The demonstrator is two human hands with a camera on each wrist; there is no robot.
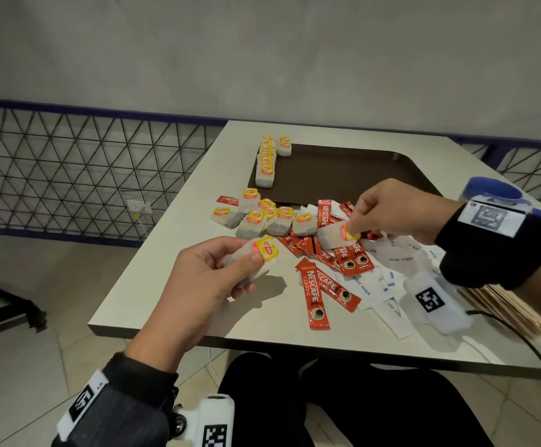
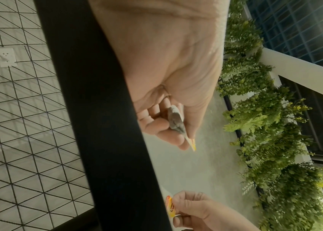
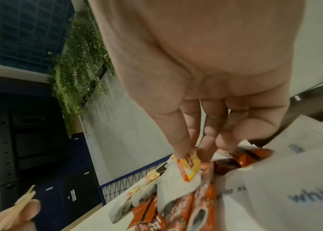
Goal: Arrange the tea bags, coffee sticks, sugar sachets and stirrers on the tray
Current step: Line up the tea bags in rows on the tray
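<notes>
Two hands, one tea bag each, over the worktop (image 1: 153, 304).
L hand (image 1: 204, 279) grip pinches tea bag (image 1: 256, 256); R hand (image 1: 391, 211) grip pinches second bag (image 1: 335, 235) at 3 o'clock; tray (image 1: 343, 172) at 12.

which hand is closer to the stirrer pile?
Right. The right hand hangs over the coffee sticks and sugar sachets, its wrist just above the stirrers at the table's near right edge. The left hand holds a tea bag far across, near the left edge.

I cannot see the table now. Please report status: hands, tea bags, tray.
Left hand grips one tea bag. Right hand pinches another tea bag over the coffee sticks. Tray holds one row of tea bags; nothing blocks it.
</notes>
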